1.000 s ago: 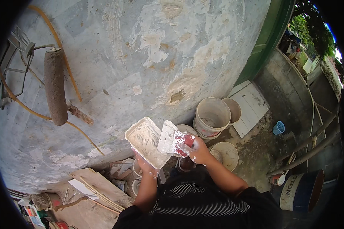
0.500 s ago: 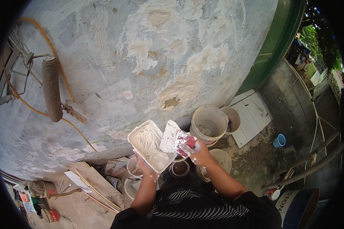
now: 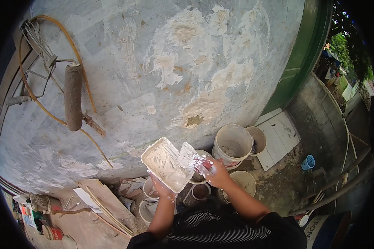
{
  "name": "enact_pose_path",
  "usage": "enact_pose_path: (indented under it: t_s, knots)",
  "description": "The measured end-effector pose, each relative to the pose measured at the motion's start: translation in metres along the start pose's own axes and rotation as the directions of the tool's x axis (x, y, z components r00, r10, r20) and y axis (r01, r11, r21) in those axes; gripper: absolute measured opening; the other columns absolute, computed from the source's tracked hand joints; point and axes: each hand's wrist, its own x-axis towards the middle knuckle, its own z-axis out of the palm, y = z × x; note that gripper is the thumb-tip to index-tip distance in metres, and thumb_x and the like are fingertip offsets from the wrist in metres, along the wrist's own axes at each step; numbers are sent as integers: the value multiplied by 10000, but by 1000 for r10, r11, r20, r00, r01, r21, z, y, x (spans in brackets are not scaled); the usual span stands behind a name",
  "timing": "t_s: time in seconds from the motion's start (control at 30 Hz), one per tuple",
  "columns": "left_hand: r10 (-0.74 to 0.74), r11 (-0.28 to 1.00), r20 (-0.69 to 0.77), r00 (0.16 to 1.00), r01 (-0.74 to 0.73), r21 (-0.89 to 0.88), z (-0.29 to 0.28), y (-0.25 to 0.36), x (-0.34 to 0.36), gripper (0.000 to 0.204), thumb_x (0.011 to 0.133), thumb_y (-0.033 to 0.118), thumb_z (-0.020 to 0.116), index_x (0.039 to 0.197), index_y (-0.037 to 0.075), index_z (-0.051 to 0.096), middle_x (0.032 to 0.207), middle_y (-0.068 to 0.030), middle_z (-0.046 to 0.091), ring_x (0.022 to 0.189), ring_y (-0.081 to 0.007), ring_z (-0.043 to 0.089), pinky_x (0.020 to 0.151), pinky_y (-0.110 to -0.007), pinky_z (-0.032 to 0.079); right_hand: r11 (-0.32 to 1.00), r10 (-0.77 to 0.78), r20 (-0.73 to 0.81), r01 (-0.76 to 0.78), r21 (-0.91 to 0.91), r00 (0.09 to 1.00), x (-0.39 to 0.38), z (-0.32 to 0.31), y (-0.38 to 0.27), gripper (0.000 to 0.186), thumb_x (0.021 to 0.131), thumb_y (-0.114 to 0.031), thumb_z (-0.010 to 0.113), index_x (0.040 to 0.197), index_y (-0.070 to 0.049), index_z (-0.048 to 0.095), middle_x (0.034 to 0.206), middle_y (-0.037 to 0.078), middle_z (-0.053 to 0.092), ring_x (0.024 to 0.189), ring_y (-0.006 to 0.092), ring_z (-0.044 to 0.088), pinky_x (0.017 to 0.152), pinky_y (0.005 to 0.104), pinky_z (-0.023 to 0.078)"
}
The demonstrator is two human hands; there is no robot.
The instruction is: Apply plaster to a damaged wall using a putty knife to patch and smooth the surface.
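Note:
My left hand (image 3: 163,187) grips a rectangular white tray (image 3: 153,150) from below and the near side; pale, creamy filler lies smeared inside it. In my right hand (image 3: 218,174) is a putty knife (image 3: 186,155) with a wide flat blade and a reddish handle, both caked with white filler. The blade's lower edge is at the right side of the tray, over the filler. Ahead of both hands stands a grey wall (image 3: 124,95) with rough cream patches. A hollow with a darker, bare middle (image 3: 194,120) shows low on the wall.
Buckets (image 3: 233,143) stand along the wall's foot and around my arms. A paint roller (image 3: 73,97) and an orange hose (image 3: 68,35) hang at the left. Boards and sticks (image 3: 106,199) lie lower left. A green door (image 3: 289,79), a blue cup (image 3: 308,162) and a drum (image 3: 328,230) are rightward.
The view has shifted, so the wall and buckets sit further right. The putty knife's blade has tilted and come down closer to the filler in the tray.

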Motion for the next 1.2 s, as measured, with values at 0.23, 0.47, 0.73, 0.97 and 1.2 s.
enact_pose_path:
  t_s: [0.23,0.47,0.73,0.97,1.2]
  knots:
    - [-52,998,24,998,53,-35,-28,53,-2,602,982,491,328,1434,94,342,1410,-114,436,1248,-334,470,1040,-496,399,1000,0,-22,0,23,1000,-13,50,-33,383,832,-216,662,1113,39,605,863,223,665,809,370,650,741,407,494]
    - [-118,993,25,993,118,20,-37,84,-5,649,981,564,229,1471,143,301,1479,-82,366,1320,-339,390,1102,-498,310,991,51,50,-57,121,997,-29,85,-36,372,811,-157,668,1118,40,594,992,207,671,908,317,640,866,393,469]
    - [-38,995,51,998,33,99,-50,95,8,585,993,492,307,1431,108,352,1415,-105,435,1260,-325,462,1056,-479,386,980,82,53,-91,179,995,-27,105,-23,296,863,-141,643,1107,23,607,964,152,673,857,207,628,806,319,485]
    - [0,988,80,997,-12,151,-57,85,18,588,993,501,296,1438,118,344,1432,-99,417,1279,-328,436,1080,-483,351,975,51,44,-59,214,998,-19,98,-25,509,840,-245,675,1207,83,547,946,267,660,882,371,664,804,387,501]
    - [-40,995,5,999,40,86,-34,46,30,577,992,483,311,1424,102,362,1406,-112,440,1244,-329,475,1042,-481,399,976,63,71,-76,204,995,-2,62,1,524,837,-229,679,1231,82,528,983,264,655,900,364,657,837,381,492]
